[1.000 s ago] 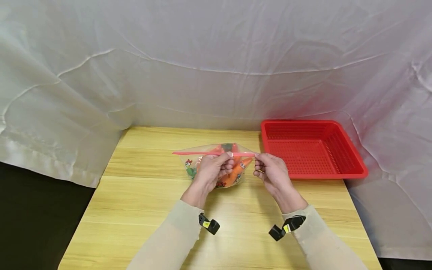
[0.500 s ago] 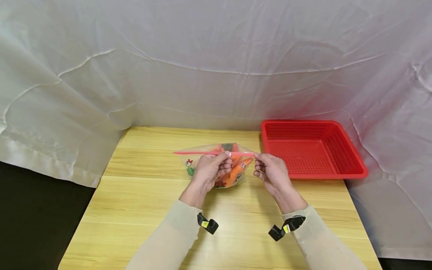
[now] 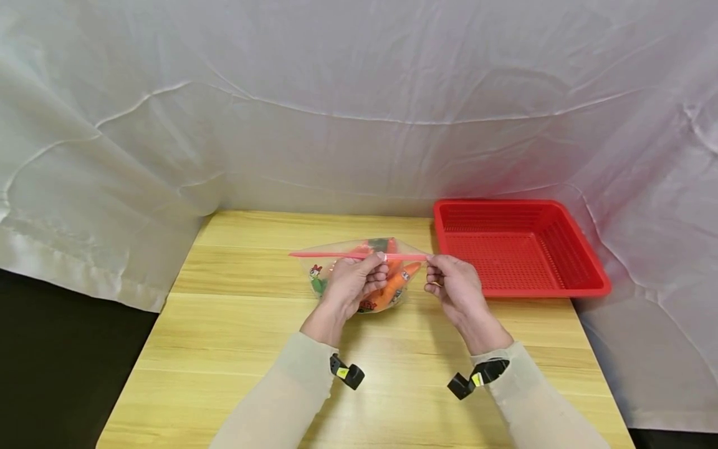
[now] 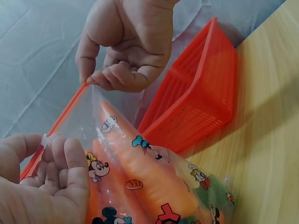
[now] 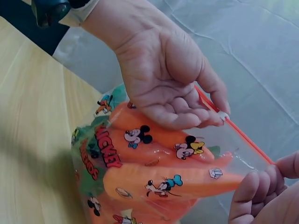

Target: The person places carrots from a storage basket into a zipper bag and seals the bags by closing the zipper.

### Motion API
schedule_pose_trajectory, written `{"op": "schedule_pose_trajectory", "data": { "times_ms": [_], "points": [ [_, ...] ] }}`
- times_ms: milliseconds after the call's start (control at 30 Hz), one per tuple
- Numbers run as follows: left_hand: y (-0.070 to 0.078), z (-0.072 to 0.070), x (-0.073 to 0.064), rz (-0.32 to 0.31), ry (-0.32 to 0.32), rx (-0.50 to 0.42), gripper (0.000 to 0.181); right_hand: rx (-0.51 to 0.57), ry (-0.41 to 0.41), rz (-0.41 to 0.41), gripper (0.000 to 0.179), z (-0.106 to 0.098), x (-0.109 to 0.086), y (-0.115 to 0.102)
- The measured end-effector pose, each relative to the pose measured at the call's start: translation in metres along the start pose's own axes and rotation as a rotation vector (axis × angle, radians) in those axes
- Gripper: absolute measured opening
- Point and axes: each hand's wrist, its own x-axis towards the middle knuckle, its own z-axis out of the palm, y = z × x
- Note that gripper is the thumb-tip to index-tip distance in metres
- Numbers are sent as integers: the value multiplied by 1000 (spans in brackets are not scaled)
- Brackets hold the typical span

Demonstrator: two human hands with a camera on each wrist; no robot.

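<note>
A clear zip bag with a red zip strip and printed cartoon figures stands on the table, its top held taut. Orange carrots with green tops show through the plastic. My left hand pinches the small white slider partway along the strip, seen near the thumb in both wrist views. At the strip's right end, my right hand pinches the bag's corner between thumb and fingers. Part of the bag is hidden behind my left hand in the head view.
A red perforated plastic basket sits at the table's back right, just beyond my right hand. Pale fabric hangs behind and on both sides of the wooden table.
My right hand and the bag have shifted very slightly right. The left hand slid a touch left, then back right with the slider. Both hands keep their pinch.
</note>
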Motion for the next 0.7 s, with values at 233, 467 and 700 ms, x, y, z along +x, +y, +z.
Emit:
{"op": "schedule_pose_trajectory", "data": {
  "times_ms": [233, 467, 700],
  "points": [
    [2, -4, 0, -7, -3, 8, 16, -74, -38, 22, 15, -4, 2, -2],
    [3, -3, 2, -22, -33, 3, 16, -19, -15, 33, 17, -4, 5, -4],
    [4, -2, 1, -9, -32, -1, 15, -8, -6, 33, 19, -3, 5, -6]
  ]
}}
